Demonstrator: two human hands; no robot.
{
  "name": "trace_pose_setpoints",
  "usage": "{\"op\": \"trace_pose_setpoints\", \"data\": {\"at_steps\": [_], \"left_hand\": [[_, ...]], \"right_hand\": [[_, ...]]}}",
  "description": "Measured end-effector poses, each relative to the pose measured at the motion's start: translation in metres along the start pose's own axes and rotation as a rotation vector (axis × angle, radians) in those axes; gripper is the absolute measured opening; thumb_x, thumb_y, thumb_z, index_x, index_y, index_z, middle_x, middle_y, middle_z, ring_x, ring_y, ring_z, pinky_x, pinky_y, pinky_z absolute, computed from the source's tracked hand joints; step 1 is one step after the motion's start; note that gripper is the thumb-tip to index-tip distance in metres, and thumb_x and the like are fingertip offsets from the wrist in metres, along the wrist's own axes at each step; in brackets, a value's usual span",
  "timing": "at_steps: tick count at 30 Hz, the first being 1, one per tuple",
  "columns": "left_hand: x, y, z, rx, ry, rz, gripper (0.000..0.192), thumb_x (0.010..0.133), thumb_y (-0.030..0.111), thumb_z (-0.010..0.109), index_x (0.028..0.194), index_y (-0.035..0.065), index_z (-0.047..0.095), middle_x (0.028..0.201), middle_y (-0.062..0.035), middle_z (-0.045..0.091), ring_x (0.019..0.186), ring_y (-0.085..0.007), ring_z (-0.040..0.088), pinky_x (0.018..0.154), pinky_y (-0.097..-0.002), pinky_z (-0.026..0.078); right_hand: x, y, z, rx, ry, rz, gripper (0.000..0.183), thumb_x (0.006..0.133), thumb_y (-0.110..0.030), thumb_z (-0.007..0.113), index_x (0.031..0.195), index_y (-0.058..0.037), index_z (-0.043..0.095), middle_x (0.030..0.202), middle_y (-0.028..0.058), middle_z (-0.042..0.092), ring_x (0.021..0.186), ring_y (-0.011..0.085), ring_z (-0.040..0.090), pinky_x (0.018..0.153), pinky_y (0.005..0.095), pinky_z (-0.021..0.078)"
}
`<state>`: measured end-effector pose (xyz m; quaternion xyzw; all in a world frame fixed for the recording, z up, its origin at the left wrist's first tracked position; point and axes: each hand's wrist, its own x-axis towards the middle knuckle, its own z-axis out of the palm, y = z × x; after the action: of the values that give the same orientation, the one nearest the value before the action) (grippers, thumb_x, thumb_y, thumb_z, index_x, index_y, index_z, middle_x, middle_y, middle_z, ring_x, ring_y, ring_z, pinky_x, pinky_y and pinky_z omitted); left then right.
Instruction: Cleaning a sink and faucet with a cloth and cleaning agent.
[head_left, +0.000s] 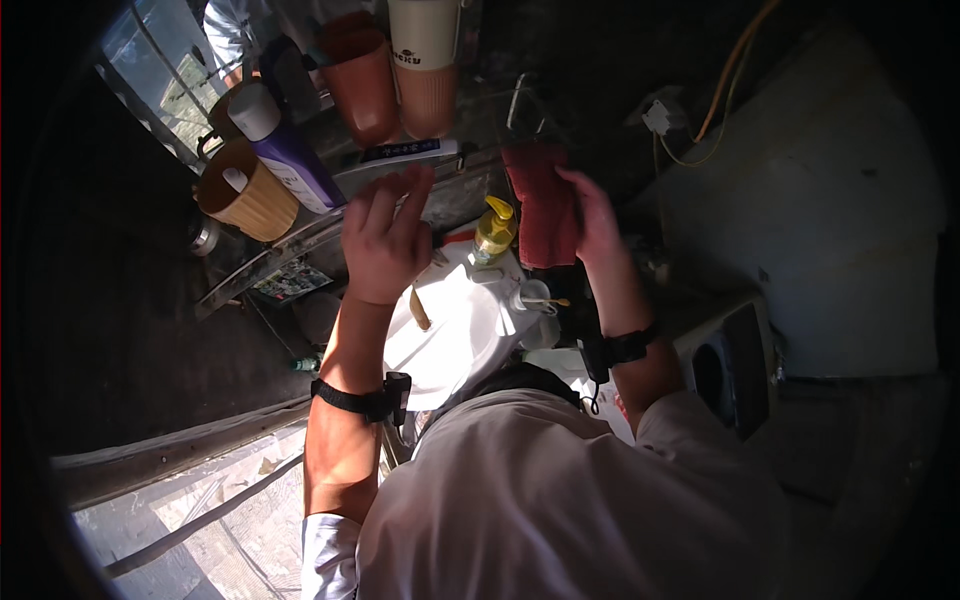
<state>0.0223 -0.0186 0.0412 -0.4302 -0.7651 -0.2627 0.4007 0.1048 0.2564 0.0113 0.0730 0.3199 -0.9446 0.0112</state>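
My right hand (598, 214) is at the right edge of a folded red cloth (541, 206), thumb near its top and the other fingers hidden behind it. My left hand (388, 232) is raised at the shelf edge with its fingers curled; whether anything lies inside them is hidden. Between my hands, a yellow pump bottle (494, 231) stands at the back of a sunlit white washbasin (457, 330). Just beyond my left fingers, a toothpaste tube (409, 151) lies by the mirror. A purple bottle with a white cap (296, 165) is to the left.
A ribbed tan cup (251, 191) stands on the shelf (277, 251) at left. Beyond it are a reddish cup (360, 90) and a two-tone tumbler (425, 67). A clear cup with a toothbrush (534, 295) sits at the basin's right. A washing machine (727, 367) is farther right.
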Motion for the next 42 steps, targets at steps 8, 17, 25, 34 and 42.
{"op": "trace_pose_setpoints", "data": {"at_steps": [8, 17, 25, 34, 42], "left_hand": [[0.000, 0.001, 0.003, 0.023, -0.004, -0.003, 0.061, 0.067, 0.003, 0.059, 0.127, 0.0115, 0.068, 0.116, -0.0069, 0.066, 0.102, -0.0256, 0.059, 0.088, -0.0373, 0.049], [-0.001, 0.001, 0.004, 0.036, 0.018, -0.003, 0.061, 0.068, 0.004, 0.059, 0.127, 0.0113, 0.068, 0.115, -0.0074, 0.066, 0.101, -0.0267, 0.059, 0.088, -0.0390, 0.049], [-0.001, 0.001, 0.004, 0.034, 0.003, -0.008, 0.061, 0.067, 0.004, 0.058, 0.127, 0.0116, 0.068, 0.116, -0.0069, 0.066, 0.102, -0.0264, 0.059, 0.088, -0.0387, 0.049], [0.001, -0.001, 0.006, 0.043, 0.017, 0.013, 0.060, 0.068, 0.006, 0.059, 0.127, 0.0106, 0.068, 0.114, -0.0075, 0.066, 0.101, -0.0265, 0.059, 0.088, -0.0395, 0.049], [-0.001, -0.001, 0.006, 0.044, -0.001, 0.025, 0.061, 0.067, 0.006, 0.059, 0.128, 0.0094, 0.067, 0.112, -0.0081, 0.065, 0.101, -0.0261, 0.060, 0.088, -0.0391, 0.049]], "right_hand": [[0.024, -0.008, -0.041, -0.185, 0.011, -0.126, 0.041, 0.095, -0.029, 0.065, 0.123, 0.0017, 0.061, 0.122, 0.0151, 0.067, 0.108, 0.0238, 0.067, 0.094, 0.0369, 0.0544], [-0.012, -0.015, -0.029, -0.158, 0.069, -0.022, 0.043, 0.094, -0.022, 0.067, 0.129, 0.0009, 0.057, 0.121, 0.0147, 0.067, 0.108, 0.0243, 0.067, 0.094, 0.0385, 0.0550], [-0.020, 0.011, -0.034, 0.042, -0.089, -0.075, 0.044, 0.101, -0.028, 0.054, 0.135, 0.0012, 0.052, 0.126, 0.0168, 0.065, 0.113, 0.0274, 0.066, 0.099, 0.0407, 0.0529], [-0.016, 0.037, 0.000, 0.254, -0.150, -0.181, 0.051, 0.097, -0.028, 0.049, 0.138, 0.0025, 0.047, 0.132, 0.0226, 0.059, 0.118, 0.0365, 0.060, 0.102, 0.0525, 0.0480], [0.019, 0.043, -0.016, 0.403, -0.322, -0.191, 0.054, 0.099, -0.034, 0.044, 0.140, 0.0006, 0.046, 0.136, 0.0246, 0.056, 0.114, 0.0402, 0.060, 0.094, 0.0537, 0.0477]]}}
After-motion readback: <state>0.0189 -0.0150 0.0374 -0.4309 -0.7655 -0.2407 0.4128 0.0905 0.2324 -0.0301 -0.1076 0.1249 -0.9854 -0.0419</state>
